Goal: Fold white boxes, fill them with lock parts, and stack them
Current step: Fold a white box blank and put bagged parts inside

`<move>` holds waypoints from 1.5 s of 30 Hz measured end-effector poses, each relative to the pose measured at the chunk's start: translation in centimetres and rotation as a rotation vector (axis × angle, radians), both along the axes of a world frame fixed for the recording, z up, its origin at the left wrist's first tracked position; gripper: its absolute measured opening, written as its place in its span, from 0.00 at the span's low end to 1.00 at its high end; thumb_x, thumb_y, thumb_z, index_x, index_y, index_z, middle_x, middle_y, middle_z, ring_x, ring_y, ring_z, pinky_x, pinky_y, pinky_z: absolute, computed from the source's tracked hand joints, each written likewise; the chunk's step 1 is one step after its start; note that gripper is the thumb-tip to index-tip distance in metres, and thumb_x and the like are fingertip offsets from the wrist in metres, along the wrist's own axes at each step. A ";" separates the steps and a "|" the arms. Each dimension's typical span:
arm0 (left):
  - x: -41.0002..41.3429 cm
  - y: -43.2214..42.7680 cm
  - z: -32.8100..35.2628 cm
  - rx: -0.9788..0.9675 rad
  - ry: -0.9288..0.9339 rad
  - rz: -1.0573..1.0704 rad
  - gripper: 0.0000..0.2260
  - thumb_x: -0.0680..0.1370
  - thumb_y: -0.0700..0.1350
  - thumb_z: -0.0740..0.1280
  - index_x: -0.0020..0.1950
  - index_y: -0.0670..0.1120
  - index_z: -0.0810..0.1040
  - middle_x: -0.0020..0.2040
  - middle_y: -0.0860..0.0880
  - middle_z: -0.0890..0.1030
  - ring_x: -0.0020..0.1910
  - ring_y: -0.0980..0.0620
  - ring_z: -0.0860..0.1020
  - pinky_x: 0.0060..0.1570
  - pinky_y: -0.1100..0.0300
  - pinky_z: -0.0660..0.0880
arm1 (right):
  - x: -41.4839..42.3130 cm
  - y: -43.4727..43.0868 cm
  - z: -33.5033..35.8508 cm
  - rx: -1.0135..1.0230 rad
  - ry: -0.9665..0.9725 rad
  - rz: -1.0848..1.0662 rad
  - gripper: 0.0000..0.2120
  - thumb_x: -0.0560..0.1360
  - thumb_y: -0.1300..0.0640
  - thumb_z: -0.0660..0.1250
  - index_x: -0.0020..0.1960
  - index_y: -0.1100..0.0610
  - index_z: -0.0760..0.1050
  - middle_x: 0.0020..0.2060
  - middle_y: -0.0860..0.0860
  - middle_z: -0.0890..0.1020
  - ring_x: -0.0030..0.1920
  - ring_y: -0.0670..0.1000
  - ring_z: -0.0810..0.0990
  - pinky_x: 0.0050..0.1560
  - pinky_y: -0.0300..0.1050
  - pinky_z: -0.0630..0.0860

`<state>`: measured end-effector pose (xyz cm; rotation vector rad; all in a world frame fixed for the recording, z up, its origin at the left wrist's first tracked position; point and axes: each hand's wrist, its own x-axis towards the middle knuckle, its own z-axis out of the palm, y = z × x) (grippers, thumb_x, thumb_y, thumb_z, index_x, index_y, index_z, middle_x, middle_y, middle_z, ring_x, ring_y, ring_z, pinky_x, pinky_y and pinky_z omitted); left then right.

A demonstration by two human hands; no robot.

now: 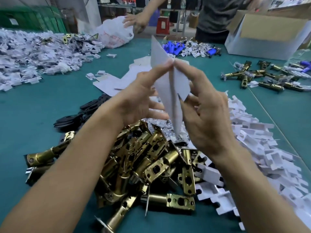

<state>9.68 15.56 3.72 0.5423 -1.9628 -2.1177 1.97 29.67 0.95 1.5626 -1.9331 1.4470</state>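
Observation:
A flat white box blank (170,84) stands on edge in the air above the table's middle, creased along its length. My left hand (143,96) pinches its upper edge from the left, and my right hand (205,105) pinches it from the right, thumbs meeting near the top. Below my wrists lies a heap of brass lock latches (143,162). More flat white blanks (117,81) lie on the green table (42,106) behind the held one.
Small white folded inserts (252,140) pile up at the right, black plates (80,113) at the left. A big mound of bagged parts (33,52) fills the far left. Blue-handled parts (183,47), more latches (262,78), a cardboard carton (262,34) and another person's hand on a plastic bag (116,34) are opposite.

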 end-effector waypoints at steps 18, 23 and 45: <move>-0.6 -0.3 -0.8 -0.072 0.278 0.345 0.42 0.64 0.43 0.79 0.73 0.49 0.62 0.60 0.46 0.79 0.47 0.53 0.83 0.38 0.55 0.80 | -0.8 -0.8 -2.2 0.155 -0.075 -0.027 0.30 0.73 0.72 0.59 0.63 0.41 0.63 0.51 0.36 0.74 0.38 0.38 0.78 0.39 0.38 0.76; -0.4 -0.3 -1.0 -0.741 0.514 0.443 0.48 0.66 0.35 0.80 0.78 0.45 0.56 0.64 0.59 0.68 0.53 0.65 0.78 0.45 0.66 0.80 | -1.7 0.4 -0.1 0.142 -0.163 -0.059 0.24 0.77 0.67 0.62 0.68 0.47 0.70 0.58 0.47 0.77 0.54 0.45 0.80 0.53 0.48 0.81; -0.3 0.6 -1.5 -1.421 0.269 0.356 0.18 0.69 0.51 0.62 0.58 0.58 0.63 0.54 0.55 0.73 0.49 0.44 0.76 0.45 0.45 0.73 | 1.5 -1.3 -0.8 -0.001 -0.161 -0.186 0.14 0.80 0.49 0.60 0.54 0.51 0.83 0.38 0.44 0.83 0.41 0.46 0.76 0.45 0.36 0.70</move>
